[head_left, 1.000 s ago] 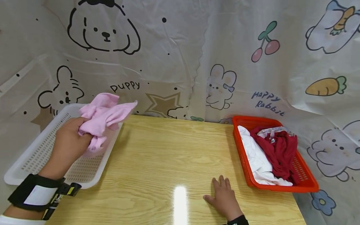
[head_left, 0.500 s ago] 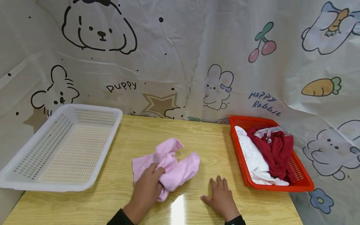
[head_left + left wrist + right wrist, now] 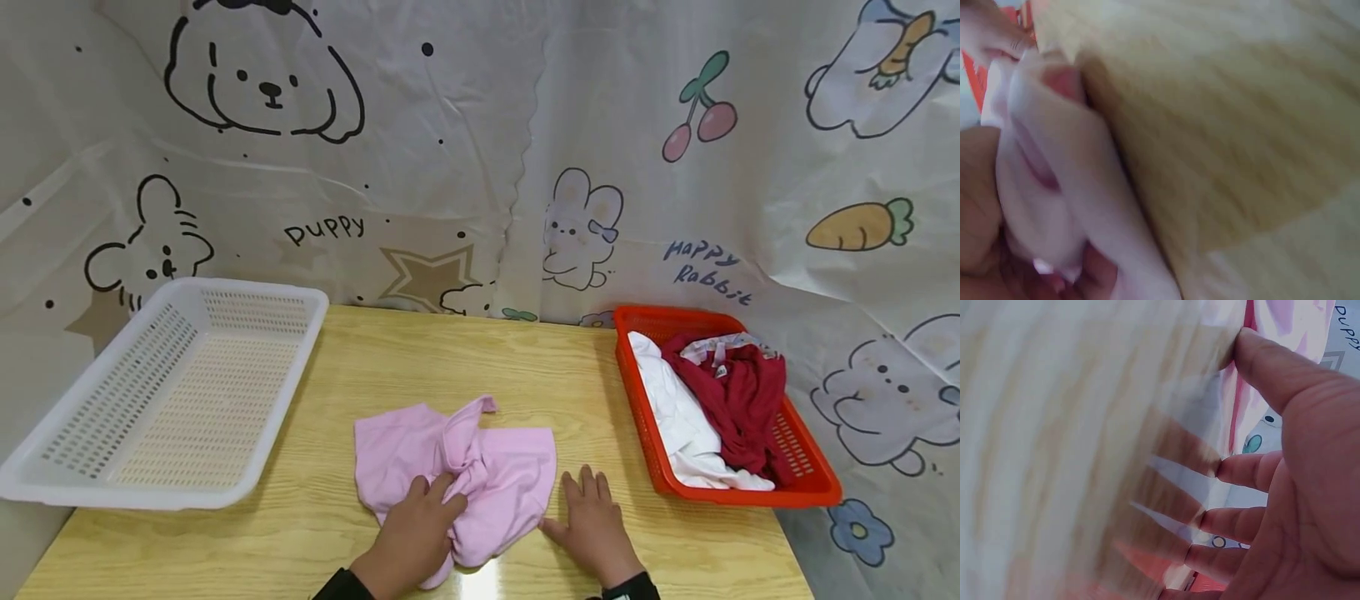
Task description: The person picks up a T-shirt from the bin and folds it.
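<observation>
A crumpled pink garment [image 3: 495, 483] lies partly spread on the wooden table, with a bunched fold standing up in its middle. My left hand [image 3: 417, 529] is over its near left part. In the left wrist view the thumb and fingers pinch the pink fabric [image 3: 1085, 162] between them; some fingertips are hidden by it. On the table at the garment's right edge rests my right hand [image 3: 596, 529], fingers spread and straight. The right wrist view shows its thumb [image 3: 1272, 365] touching or very near the garment's edge, the other fingertips on the tabletop.
A white perforated basket [image 3: 300, 375] with nothing in it stands at the left. At the right a red basket [image 3: 637, 400] holds a white garment [image 3: 675, 417] and a dark red garment [image 3: 742, 400]. A cartoon-printed curtain [image 3: 450, 167] hangs behind the table [image 3: 420, 358].
My left hand has carried the pink garment from above the white basket to the middle of the table, where it now lies more spread out. The right hand has stayed in place.
</observation>
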Available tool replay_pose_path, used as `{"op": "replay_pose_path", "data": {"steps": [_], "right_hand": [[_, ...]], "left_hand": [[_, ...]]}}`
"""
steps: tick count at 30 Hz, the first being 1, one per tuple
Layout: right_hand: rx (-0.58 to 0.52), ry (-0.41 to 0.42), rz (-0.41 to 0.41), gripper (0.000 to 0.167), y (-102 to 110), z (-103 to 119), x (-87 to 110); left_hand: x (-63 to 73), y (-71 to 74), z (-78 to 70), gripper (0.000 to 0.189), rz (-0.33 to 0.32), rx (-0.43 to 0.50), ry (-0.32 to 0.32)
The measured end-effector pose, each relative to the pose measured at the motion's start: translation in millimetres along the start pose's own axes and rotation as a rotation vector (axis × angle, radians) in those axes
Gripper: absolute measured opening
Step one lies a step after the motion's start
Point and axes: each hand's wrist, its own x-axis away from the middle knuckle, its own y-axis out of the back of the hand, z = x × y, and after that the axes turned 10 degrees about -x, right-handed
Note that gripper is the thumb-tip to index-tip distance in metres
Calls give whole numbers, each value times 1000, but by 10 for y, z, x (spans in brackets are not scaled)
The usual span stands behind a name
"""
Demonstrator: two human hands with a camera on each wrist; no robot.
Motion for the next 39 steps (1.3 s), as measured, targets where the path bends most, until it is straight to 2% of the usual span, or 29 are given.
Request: {"op": "replay_pose_path", "data": {"steps": [2,4,6,8,11,13,15,18,20,23,26,29,35,39], "right_hand": [[-42,-13,25,74,56,1,-19],[-88,-20,22,63,142,12,-54],[-136,-18,-20,52,231,41,-110],[-175,29,-104,41,294,104,-189],[-212,150,-209,32,284,254,-344],[-232,256,-202,29,217,351,-452],[-224,326,-140,31,119,431,-536],[-166,371,-28,35,-29,498,-598],[-116,360,12,37,-103,515,-600],[-72,326,10,37,-140,512,-585],[-70,277,-10,38,-103,477,-566],[-77,212,-13,39,-29,396,-530],[-70,79,-53,42,89,125,-433],[-84,11,-74,44,98,-19,-400]], "left_hand": [[23,135,102,60,130,159,-30],[37,286,235,69,204,349,-39],[33,421,386,69,198,507,-13],[8,520,519,58,96,557,56],[-56,538,679,37,-81,457,205],[-103,490,744,31,-122,358,295],[-138,384,780,35,-91,277,334],[-147,205,783,51,16,193,340],[-131,109,773,57,64,152,340],[-102,51,767,48,56,109,360],[-77,65,795,33,22,90,392],[-35,105,840,26,29,79,435],[75,180,944,32,58,79,535],[111,202,957,37,80,76,569]]}}
